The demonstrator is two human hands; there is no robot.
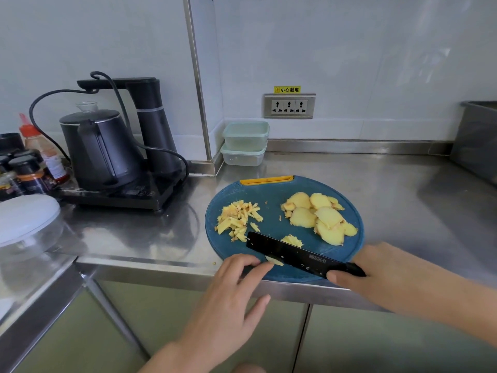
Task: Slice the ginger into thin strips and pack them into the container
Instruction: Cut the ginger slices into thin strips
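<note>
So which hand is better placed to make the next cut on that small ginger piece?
The right hand: it grips the knife, whose blade is right by the ginger piece. The left hand only touches that piece with its fingertips, probably steadying it.

We log the counter (403,189) as brushed stainless steel, smooth, with soft reflections. Cutting board (277,200): matt blue plastic, its grip strip (266,180) a brighter yellow plastic. Knife (290,255): black matt blade, flecked with pale bits. Ginger slices (322,216) look moist, fibrous at the edges; ginger strips (236,216) ragged. Containers (244,142): translucent plastic, with dull pale green lids. Kettle (99,146): dark metal, satin sheen, on a glossy black base (134,195). We read the wall (349,49) as white, smooth, glossy. Socket plate (289,115): brushed metal. Bowl (29,246): clear glass under a matt white plastic lid (27,216).
</note>
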